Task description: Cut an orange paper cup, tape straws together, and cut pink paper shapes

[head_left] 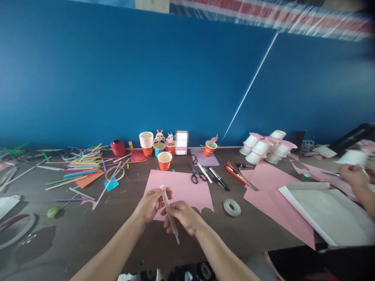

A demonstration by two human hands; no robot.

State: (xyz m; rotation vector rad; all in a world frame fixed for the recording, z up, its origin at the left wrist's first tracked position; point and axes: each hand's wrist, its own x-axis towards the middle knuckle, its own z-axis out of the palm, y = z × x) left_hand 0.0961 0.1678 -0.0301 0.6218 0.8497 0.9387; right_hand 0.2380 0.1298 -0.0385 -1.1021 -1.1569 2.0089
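At lower centre, over the pink paper, the left hand and right hand both pinch a clear straw, probably light, bendy and easily crushed, best held near its ends.

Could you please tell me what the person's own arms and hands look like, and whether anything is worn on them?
Both forearms are bare up to the bottom edge of the picture: no sleeves show. The left hand and right hand wear no gloves, and I can make out no watch, bracelet or ring, though the picture is too soft to rule out a thin ring.
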